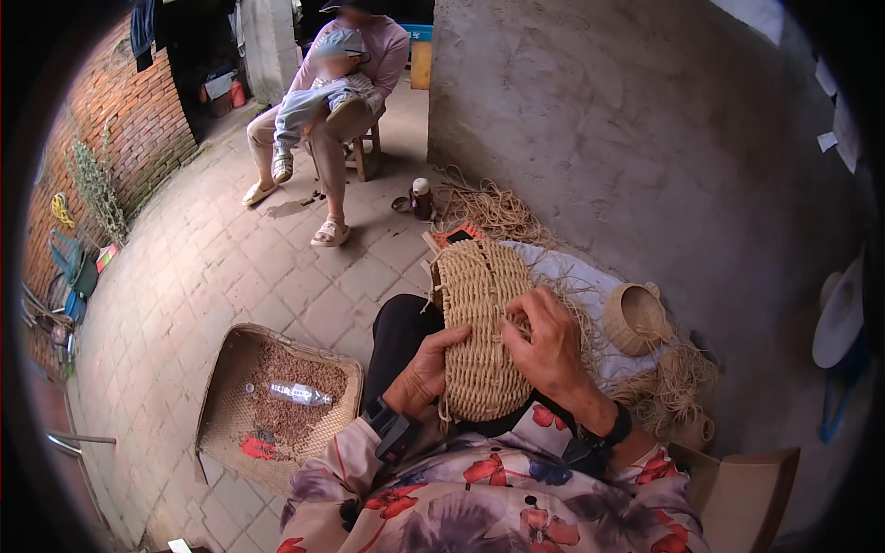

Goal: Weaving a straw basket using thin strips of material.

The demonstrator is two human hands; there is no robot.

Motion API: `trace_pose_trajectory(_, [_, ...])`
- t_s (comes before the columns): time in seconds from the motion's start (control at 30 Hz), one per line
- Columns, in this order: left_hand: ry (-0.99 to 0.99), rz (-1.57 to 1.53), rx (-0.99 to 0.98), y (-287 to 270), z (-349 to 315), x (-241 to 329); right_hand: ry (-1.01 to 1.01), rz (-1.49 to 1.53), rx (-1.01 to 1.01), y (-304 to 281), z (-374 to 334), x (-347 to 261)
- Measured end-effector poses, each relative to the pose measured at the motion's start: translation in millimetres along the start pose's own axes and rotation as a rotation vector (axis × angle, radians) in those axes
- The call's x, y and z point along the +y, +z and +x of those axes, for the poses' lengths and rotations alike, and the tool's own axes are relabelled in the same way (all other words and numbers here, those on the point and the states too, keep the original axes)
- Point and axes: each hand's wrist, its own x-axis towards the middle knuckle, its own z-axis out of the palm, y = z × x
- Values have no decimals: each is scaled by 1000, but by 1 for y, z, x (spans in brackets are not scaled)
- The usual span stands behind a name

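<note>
An oblong woven straw basket (477,323) rests across my lap, its ribbed side facing up. My left hand (426,369) grips its left edge, the thumb lying on the weave and the fingers hidden behind. Over the right part of the basket, my right hand (551,346) is closed, thumb and bent fingers pinched together at the surface. Whatever strand may be between those fingertips is too small to make out. Loose straw strands (576,295) stick out just beyond my right hand.
A shallow woven tray (214,405) with brown grains and a plastic bottle (300,394) sits on the paving, left. On a white cloth (604,364), right, lies a small round basket (634,318). Straw coils (493,210) lie by the wall. A seated person (392,55) holds a child (336,88).
</note>
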Motion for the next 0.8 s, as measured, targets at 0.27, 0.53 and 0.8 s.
trace_pose_trajectory(0.27, [-21, -16, -49, -3, 0, 1, -11, 14, -35, -2, 5, -3])
trace_pose_trajectory(0.53, [-105, -84, -75, -8, 7, 1, -15, 45, -111, -10, 13, 1])
trace_pose_trajectory(0.8, [-125, -149, -165, -21, 13, -1, -183, 114, -364, -32, 38, 7])
